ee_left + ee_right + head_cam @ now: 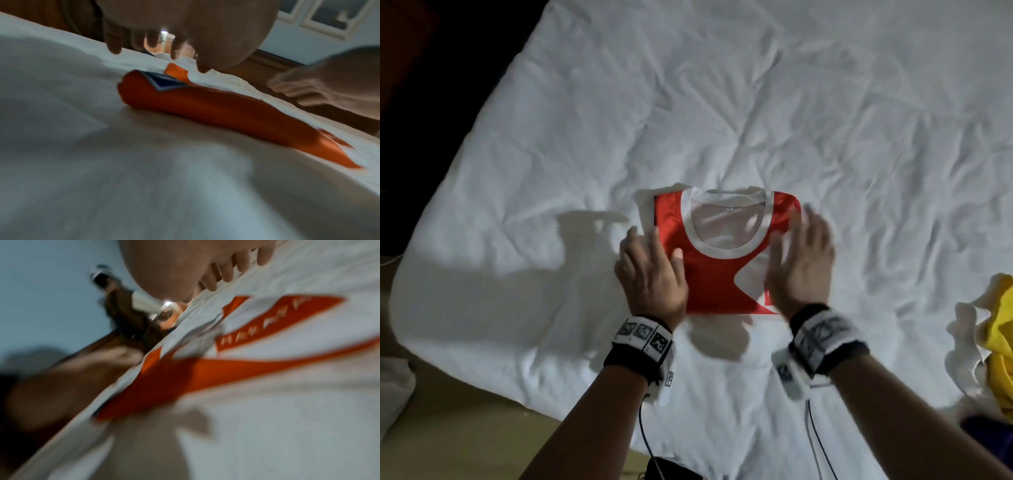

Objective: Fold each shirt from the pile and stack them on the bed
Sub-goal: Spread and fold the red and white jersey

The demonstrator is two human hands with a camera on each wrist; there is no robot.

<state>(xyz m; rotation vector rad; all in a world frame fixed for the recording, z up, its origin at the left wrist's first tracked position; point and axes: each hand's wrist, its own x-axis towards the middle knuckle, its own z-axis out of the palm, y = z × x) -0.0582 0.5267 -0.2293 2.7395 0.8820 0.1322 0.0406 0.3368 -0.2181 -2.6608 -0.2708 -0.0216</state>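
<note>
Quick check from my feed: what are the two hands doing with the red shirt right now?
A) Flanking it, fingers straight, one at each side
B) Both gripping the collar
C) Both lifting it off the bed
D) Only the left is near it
A: the folded red shirt lies flat on the bed, with the left hand at one side edge and the right hand at the other, fingers straight.

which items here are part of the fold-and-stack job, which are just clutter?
Job:
- red shirt, folded, lying on the bed sheet
- left hand and right hand, fingers straight, at its two sides
- yellow garment at the right edge, probably the pile

Lying about:
- dark blue item, bottom right, unclear what it is
- white object off the bed, left
</note>
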